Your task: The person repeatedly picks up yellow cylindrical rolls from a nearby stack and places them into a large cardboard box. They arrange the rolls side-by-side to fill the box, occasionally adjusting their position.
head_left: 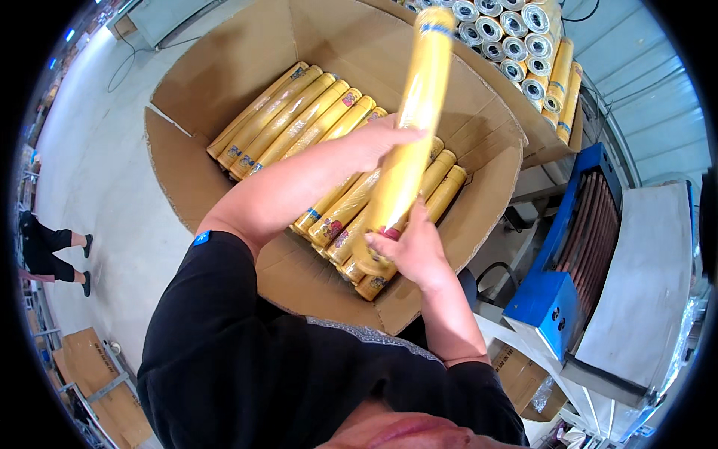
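- 1 wrapped yellow roll (410, 161) tilts at upper centre of the frame, its top end overlapping the far edge of a cardboard box (336, 45).
- Left hand (378, 144): grip curled partway around the roll's middle.
- Right hand (417, 247): grip curled around its lower part.
- Stacked rolls (286, 121) lie between the box's walls.
- Pale floor (120, 194) spreads at left; a blue-framed machine (552, 323) stands at right.

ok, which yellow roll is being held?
The shiny yellow cylindrical roll gripped by left hand and right hand, slanting above the open brown cardboard box; the other rolls lie inside that box or are stacked beyond it.
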Demonstrator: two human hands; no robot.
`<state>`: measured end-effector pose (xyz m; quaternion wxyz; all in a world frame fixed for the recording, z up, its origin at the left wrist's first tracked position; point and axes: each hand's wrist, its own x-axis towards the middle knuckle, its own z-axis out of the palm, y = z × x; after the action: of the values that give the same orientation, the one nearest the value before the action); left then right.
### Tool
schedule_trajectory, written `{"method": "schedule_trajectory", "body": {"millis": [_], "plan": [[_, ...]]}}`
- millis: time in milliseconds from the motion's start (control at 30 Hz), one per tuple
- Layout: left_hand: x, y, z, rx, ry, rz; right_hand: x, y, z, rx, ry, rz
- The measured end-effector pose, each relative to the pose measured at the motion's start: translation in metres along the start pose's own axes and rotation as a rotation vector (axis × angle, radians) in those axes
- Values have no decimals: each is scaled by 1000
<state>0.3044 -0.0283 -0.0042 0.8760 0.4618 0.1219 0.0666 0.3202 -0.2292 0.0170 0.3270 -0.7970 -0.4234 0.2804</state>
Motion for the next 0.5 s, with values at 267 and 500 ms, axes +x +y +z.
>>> {"method": "schedule_trajectory", "body": {"millis": [267,500], "plan": [[-14,-45,-110,975,512,-326,-16,6,-9,-75,-74,-236],[27,-161,-189,1244,470,-147,-11,13,-12,111,7,-328]]}}
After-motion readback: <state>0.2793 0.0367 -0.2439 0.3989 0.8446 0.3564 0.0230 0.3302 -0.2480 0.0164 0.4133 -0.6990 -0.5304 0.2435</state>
